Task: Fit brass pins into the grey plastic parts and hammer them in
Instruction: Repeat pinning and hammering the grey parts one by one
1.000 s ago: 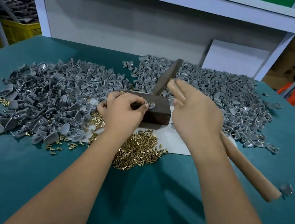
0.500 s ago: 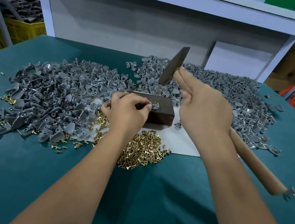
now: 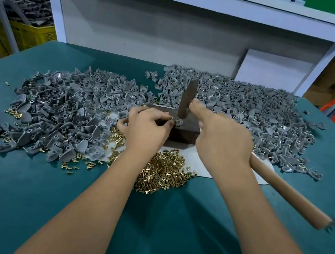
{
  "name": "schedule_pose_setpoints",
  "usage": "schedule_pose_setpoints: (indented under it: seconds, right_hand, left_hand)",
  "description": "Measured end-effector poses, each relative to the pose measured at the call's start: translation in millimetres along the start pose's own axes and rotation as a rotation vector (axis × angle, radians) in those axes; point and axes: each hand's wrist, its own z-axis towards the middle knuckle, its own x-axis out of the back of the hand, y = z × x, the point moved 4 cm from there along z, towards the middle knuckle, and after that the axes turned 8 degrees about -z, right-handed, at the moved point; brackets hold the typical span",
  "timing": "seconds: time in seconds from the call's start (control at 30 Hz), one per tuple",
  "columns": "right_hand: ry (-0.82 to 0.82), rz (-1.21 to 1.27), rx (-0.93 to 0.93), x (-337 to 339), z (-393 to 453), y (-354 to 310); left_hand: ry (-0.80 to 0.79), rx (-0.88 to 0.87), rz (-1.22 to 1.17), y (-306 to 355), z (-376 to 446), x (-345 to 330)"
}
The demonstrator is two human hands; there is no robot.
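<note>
My left hand (image 3: 147,126) pinches a small grey plastic part (image 3: 178,121) against the top of a dark metal block (image 3: 186,130). My right hand (image 3: 224,139) grips a hammer with a wooden handle (image 3: 289,191); its dark metal head (image 3: 187,99) stands nearly upright with the lower end just above the part. A heap of brass pins (image 3: 163,171) lies on the green table in front of the block, partly hidden by my left forearm.
A pile of grey parts (image 3: 63,113) spreads to the left and a larger pile of grey parts (image 3: 254,113) at the back right. A white sheet (image 3: 200,166) lies under the block. Behind stands a white shelf frame (image 3: 54,3); a yellow crate (image 3: 28,35) sits off the table's left.
The hammer head rose off the block half a second ago and has now come back down close to the grey part. My left hand has kept holding the part on the block.
</note>
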Motion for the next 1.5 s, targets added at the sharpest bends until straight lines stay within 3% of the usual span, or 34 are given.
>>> schedule_pose_setpoints:
  seconds: [0.1, 0.27, 0.4, 0.53, 0.73, 1.0, 1.17, 1.27, 1.37, 1.43, 1.5]
  right_hand:
    - [0.153, -0.004, -0.097, 14.5, 1.5, 2.3]
    - [0.023, -0.036, 0.048, 0.8, -0.9, -10.4]
    - [0.192, -0.062, -0.022, 10.1, 2.4, -6.7]
    - [0.033, -0.018, 0.043, -9.8, 3.2, -4.5]
    - [0.04, 0.369, -0.331, -22.6, 21.0, 37.9]
    - [-0.237, 0.266, -0.519, -68.2, 4.1, 60.2]
    - [-0.212, 0.116, -0.463, -63.5, 2.8, 54.9]
    - [-0.077, -0.02, -0.395, -56.5, 5.2, 49.8]
    - [0.054, 0.229, -0.284, -49.5, 10.2, 31.7]
    - [-0.007, 0.409, -0.164, -52.5, 14.2, 10.6]
    - [-0.072, 0.439, -0.074, -57.0, 18.5, -4.8]
  left_hand:
    - [-0.013, -0.004, 0.01, 0.6, 0.2, -0.4]
    - [-0.029, 0.016, 0.049, 1.4, -0.1, 0.9]
    - [-0.032, 0.016, 0.07, 1.6, -0.1, 0.2]
    - [-0.035, 0.028, 0.046, 1.9, -0.4, 1.7]
    - [-0.103, 0.077, 0.026, -0.1, 4.2, 0.2]
    - [-0.144, 0.131, -0.02, 1.9, 5.5, 2.4]
    - [-0.152, 0.144, -0.066, 3.2, 3.6, 3.7]
    - [-0.154, 0.143, -0.081, 4.2, 2.3, 4.5]
    - [-0.154, 0.134, -0.056, 6.3, 1.6, 5.2]
    - [-0.153, 0.117, -0.044, 7.2, 1.4, 5.6]
    - [-0.15, 0.097, -0.048, 7.6, 1.3, 6.6]
